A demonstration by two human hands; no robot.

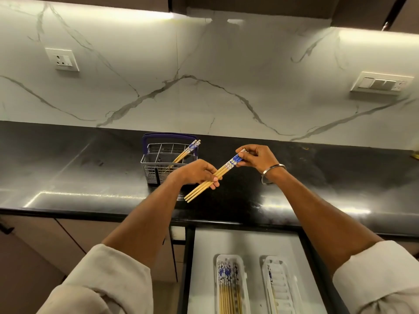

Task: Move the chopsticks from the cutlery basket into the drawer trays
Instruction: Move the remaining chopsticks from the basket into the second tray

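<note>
Warm strip lights under the dark upper cabinets [249, 5] wash the white grey-veined marble backsplash [204, 75] brightly, blowing out near the top edge. The polished black stone countertop [90, 168] throws back streaky glare along its front edge (brightest at the left). Lower corners fall dim. Wide-angle bowing curves the edges; detail stays slightly soft throughout.

Both forearms are bare from wrist to near the elbow. Each arm wears a loose, off-white cloth sleeve [106, 279], pushed back into soft folds, with a stitched cuff edge on the right one. A plain, thin silver metal bangle [272, 173] circles the right wrist.
</note>
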